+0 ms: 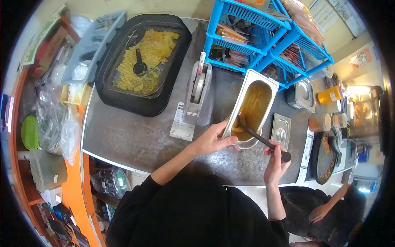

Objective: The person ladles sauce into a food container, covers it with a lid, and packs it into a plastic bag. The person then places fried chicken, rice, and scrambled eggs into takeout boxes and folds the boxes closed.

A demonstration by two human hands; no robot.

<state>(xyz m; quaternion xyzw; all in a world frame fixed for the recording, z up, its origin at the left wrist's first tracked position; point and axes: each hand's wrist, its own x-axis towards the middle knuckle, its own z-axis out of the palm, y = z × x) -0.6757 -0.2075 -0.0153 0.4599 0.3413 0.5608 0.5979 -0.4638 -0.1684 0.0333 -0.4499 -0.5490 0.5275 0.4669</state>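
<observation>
A deep steel container (259, 107) with brownish-yellow sauce smeared inside is tilted above the counter. My left hand (216, 138) grips its near left corner, thumb over the rim. My right hand (275, 162) is closed round the dark handle of a spoon (263, 140), whose far end reaches into the sauce. Beneath the container's near end, the rim of another round metal vessel (248, 144) shows, mostly hidden. A small steel lid (281, 131) lies on the counter just right of the container.
A black tray (108, 88) with yellow food and a black scoop stands back left, beside a tape dispenser (192, 108) and paper label (182, 127). Blue baskets (238, 46) rise behind. A steel container (303, 94), jars and a pan (322, 162) are right. Another person (321, 210) is near right.
</observation>
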